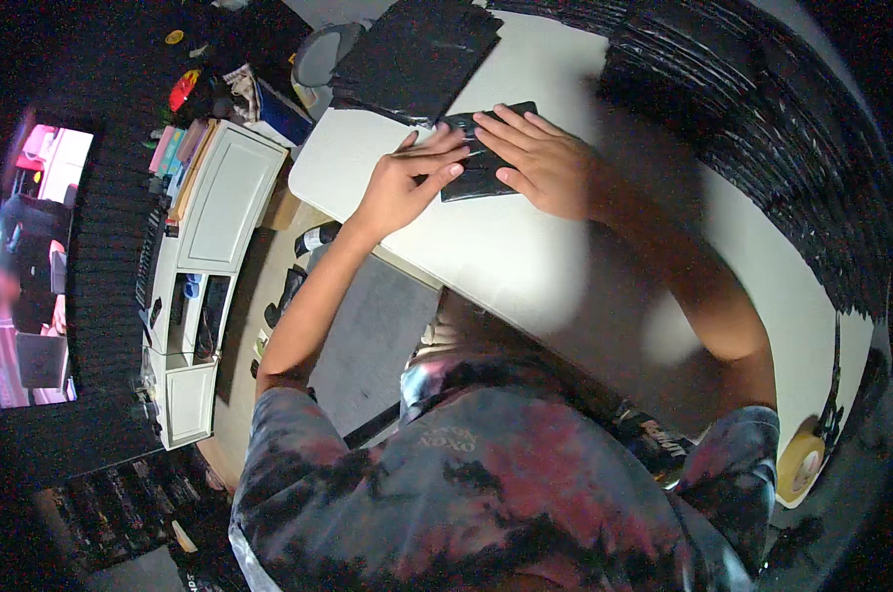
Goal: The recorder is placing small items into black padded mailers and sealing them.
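A single view is given, taken from a wide fisheye camera worn on the head and directed steeply downward. The white table [525,257] is seen close below, bent toward the rim, with the wearer's patterned shirt [486,493] filling the lower edge. No second view is supplied.

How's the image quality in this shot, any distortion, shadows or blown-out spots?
Head view: fisheye bends the white table edge and darkens the rim; soft shadows fall beside both forearms; the window-like patch at left glows pink and blurry; both hands, left hand and right hand, on the black sheet are sharp.
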Tool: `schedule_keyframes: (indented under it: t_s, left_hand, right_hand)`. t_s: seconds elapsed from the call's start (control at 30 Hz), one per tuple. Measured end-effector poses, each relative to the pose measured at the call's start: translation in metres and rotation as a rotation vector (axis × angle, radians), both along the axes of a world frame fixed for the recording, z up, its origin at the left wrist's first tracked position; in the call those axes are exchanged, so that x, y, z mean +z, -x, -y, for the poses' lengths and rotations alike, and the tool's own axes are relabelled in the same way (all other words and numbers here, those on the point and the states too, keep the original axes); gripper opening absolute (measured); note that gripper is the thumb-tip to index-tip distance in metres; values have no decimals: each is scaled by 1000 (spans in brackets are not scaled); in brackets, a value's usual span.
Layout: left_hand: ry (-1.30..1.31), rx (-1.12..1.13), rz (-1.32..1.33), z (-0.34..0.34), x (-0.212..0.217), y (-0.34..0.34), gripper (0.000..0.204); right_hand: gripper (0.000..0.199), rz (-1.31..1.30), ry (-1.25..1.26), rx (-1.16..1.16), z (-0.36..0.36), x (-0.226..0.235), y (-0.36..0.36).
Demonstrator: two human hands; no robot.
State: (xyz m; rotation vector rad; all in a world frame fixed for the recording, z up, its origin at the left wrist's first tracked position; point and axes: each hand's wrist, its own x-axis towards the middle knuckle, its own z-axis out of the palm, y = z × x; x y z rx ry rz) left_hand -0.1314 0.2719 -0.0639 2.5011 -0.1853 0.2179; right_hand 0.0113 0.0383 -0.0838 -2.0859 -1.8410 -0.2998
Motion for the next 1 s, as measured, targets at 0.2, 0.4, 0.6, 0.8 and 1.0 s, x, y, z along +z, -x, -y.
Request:
schedule_keyframes:
  t_s: [0.2, 0.4, 0.6, 0.8, 1.0]
  left_hand:
    - [-398, -31, 45, 6, 6, 2, 49]
    - [-412, -10, 11, 7, 8, 5, 47]
    - [-352, -12, 78, 4, 2, 7, 45]
    - [-352, 5, 50, 6, 4, 4, 45]
    - [-326, -9, 19, 5, 6, 5, 45]
  right_hand:
    - [57, -52, 89, -9, 2, 11, 4]
    - [56, -78, 8, 17, -2, -2, -4]
    - [53, -161, 94, 25, 11, 0, -16]
    - [50, -127, -11, 78, 12, -6, -18]
    - [52, -398, -93, 123, 14, -8, -27]
